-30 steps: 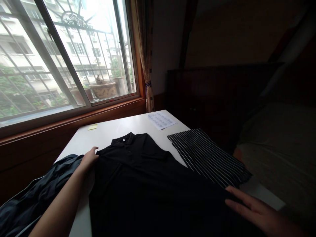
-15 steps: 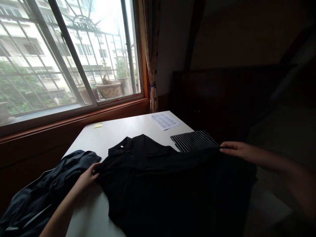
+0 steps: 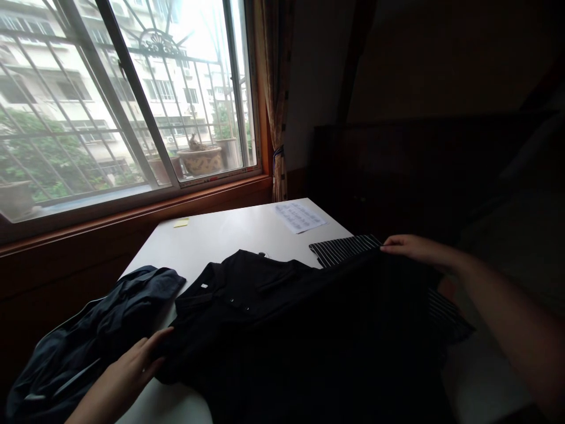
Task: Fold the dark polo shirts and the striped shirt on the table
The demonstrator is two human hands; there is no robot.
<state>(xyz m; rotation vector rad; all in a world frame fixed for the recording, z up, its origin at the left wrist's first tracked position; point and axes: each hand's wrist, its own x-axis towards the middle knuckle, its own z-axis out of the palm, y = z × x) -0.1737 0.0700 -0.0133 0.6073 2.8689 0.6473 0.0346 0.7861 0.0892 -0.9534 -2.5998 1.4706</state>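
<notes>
A black polo shirt (image 3: 265, 306) with a collar, a small white label and buttons is spread over the near part of the white table. Its collar points to the left. My left hand (image 3: 141, 362) pinches the shirt's near left edge below the collar. At the far right, my right hand (image 3: 404, 244) grips the shirt's upper edge and holds it raised. Beneath the shirt on that side lies a black-and-white striped garment (image 3: 338, 248), partly covered. The lower part of the shirt is too dark to make out.
A dark blue garment with white piping (image 3: 128, 318) lies crumpled on the left of the white table (image 3: 220, 232). Toward the back are a printed paper sheet (image 3: 300, 216) and a yellow sticky note (image 3: 180, 222). A barred window (image 3: 176, 100) and a curtain (image 3: 278, 118) stand behind.
My left hand has moved down and toward me with the shirt's edge. My right hand has shifted slightly left and up, drawing the shirt over more of the striped garment.
</notes>
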